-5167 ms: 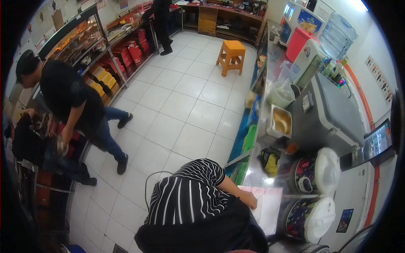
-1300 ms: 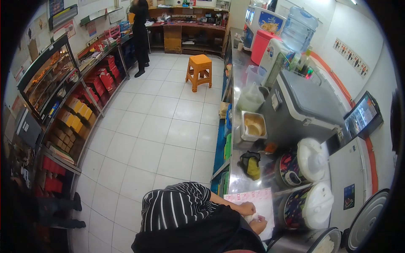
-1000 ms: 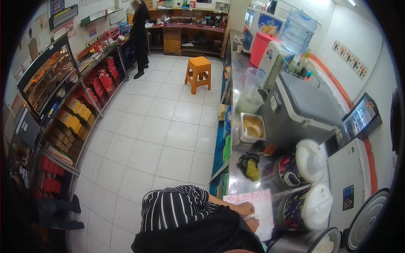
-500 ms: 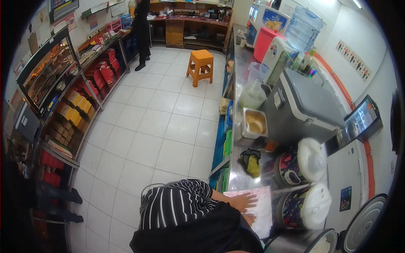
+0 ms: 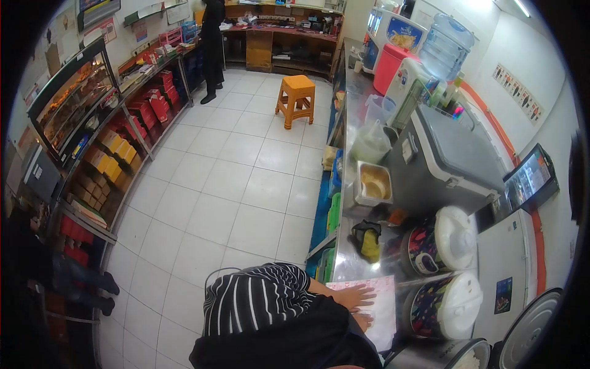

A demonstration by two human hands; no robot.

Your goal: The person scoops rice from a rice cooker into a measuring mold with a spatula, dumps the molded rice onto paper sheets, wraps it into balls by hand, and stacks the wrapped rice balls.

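A paper sheet [image 5: 383,307] is laid flat on the metal counter [image 5: 345,261], and both bare hands are placed over its body-side part, so that most of its visible surface is left beyond the fingertips, away from the body. The left hand [image 5: 351,297] is set nearer the pink-printed end, with its palm down and its fingers spread and pointed outward across the paper. The right hand [image 5: 364,320] is set just beside it, toward the other end; its fingers are held out and slightly apart, though its wrist is hidden by dark cloth [image 5: 307,338]. Neither hand is seen to be closed on anything, and whether anything is covered by the palms cannot be told. The sheet's long axis appears to be run from left to right across the front of the body, roughly crosswise to the left fingers, but its right-hand end is partly hidden. The printed end is pointed leftward, toward the black and yellow bundle [image 5: 369,243], while the outer edge is faced by the nearer patterned cooker [image 5: 425,310].
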